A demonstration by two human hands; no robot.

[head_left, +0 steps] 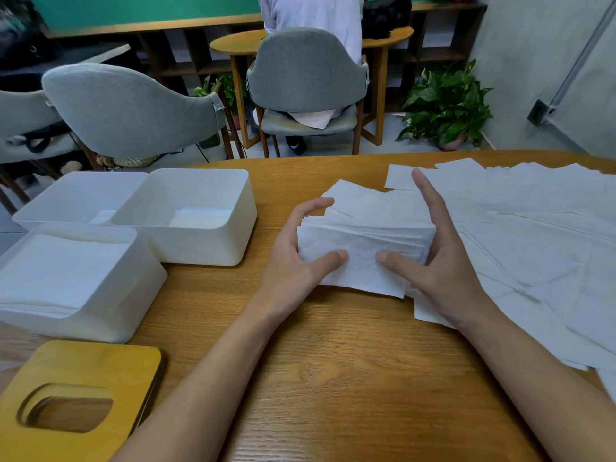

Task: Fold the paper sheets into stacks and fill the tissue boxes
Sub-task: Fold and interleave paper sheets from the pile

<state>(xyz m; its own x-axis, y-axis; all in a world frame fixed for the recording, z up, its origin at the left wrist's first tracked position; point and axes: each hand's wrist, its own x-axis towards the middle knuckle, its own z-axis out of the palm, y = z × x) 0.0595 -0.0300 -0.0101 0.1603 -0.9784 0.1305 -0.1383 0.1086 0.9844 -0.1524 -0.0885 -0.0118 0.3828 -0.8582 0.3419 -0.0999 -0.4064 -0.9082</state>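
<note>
On table [333, 378]: paper stack [363, 235], long axis left-right; left hand [295, 261], right hand [445, 261] grip clasping ends.

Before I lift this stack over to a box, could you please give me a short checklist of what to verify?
1. Grip: left hand and right hand hold the folded stack from both sides: ok.
2. Stack edges squared: layers step out on its left side: not ok.
3. Receiving box: the open box beside the stack looks empty: ok.
4. Other boxes: the near box already holds paper, so skip it: ok.
5. Path: bare table between stack and open box: ok.
6. Stack fits the box: cannot tell.
</note>
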